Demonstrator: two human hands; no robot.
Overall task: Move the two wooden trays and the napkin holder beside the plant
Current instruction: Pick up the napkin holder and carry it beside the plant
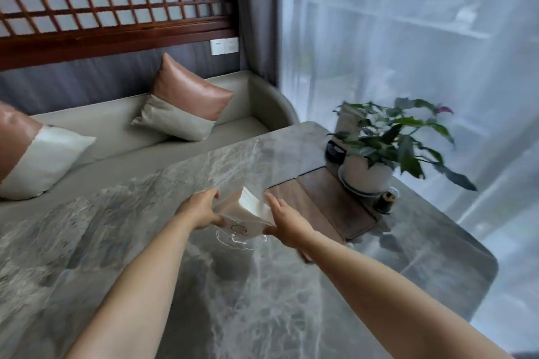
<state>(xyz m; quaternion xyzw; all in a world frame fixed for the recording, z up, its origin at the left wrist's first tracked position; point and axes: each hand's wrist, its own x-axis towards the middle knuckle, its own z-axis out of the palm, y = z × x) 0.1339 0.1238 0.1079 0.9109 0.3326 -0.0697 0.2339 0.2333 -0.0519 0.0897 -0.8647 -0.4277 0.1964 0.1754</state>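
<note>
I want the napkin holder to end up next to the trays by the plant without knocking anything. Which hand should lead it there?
Probably the right hand. It flanks the napkin holder on the side facing the wooden trays and plant. The left hand, on the far side, would have to reach across.

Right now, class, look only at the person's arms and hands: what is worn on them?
Nothing shows: both forearms are bare from the frame's lower edge to the wrists. The left hand and right hand have no gloves, and no rings, watch or bracelets are visible.

Marble table (248,300) bears two wooden trays (335,207) and potted plant (379,154).
</note>
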